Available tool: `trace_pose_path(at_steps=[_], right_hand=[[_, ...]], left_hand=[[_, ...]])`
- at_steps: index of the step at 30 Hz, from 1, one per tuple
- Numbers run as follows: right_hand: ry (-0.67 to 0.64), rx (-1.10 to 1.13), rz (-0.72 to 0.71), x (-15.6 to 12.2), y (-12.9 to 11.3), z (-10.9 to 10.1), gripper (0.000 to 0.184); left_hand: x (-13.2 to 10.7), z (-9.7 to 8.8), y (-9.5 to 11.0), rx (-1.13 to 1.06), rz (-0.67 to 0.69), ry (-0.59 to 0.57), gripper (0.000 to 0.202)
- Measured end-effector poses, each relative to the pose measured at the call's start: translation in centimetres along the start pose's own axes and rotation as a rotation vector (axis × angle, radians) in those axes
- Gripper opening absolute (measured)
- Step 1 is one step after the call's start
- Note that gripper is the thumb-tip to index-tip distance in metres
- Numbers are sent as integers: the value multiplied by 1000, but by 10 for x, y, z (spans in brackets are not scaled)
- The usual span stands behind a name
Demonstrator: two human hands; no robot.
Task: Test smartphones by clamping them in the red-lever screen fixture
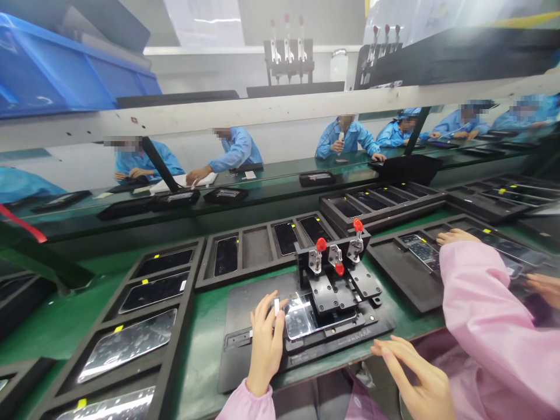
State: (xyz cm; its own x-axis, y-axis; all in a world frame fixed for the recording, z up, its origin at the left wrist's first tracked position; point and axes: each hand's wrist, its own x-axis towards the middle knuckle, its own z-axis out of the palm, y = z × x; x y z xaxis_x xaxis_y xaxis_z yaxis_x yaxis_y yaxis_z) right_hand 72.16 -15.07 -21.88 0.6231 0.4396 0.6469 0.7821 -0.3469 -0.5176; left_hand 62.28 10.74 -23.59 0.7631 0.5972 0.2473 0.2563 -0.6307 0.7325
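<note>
Left hand (266, 338): seemingly grasping white piece (276, 307) with fingers; touch phone (300, 319) lightly, at edge.
Right hand (413, 376): released, holding nothing.
Clamps (315, 261): avoid bumping, with phone partly beneath.

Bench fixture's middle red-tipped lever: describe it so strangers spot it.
On the green bench, find the black clamping fixture beside the left hand. Of its three red-tipped silver metal levers, take the middle one: its tip hangs low; its neighbours' point up.

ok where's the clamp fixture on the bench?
Head view, just right of and below centre: the clamp fixture stands on the green bench, its red-knobbed levers right of the left hand.
</note>
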Motion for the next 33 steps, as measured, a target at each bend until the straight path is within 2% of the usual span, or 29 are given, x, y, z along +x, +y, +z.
trace_pose_path(at_steps=[26, 33], right_hand=[[-9, 10, -14, 0, 2, 1, 13], [19, 84, 33, 18, 2, -1, 12]], left_hand=[[0, 0, 0, -14, 6, 13, 35], [0, 1, -2, -91, 1, -11, 35]])
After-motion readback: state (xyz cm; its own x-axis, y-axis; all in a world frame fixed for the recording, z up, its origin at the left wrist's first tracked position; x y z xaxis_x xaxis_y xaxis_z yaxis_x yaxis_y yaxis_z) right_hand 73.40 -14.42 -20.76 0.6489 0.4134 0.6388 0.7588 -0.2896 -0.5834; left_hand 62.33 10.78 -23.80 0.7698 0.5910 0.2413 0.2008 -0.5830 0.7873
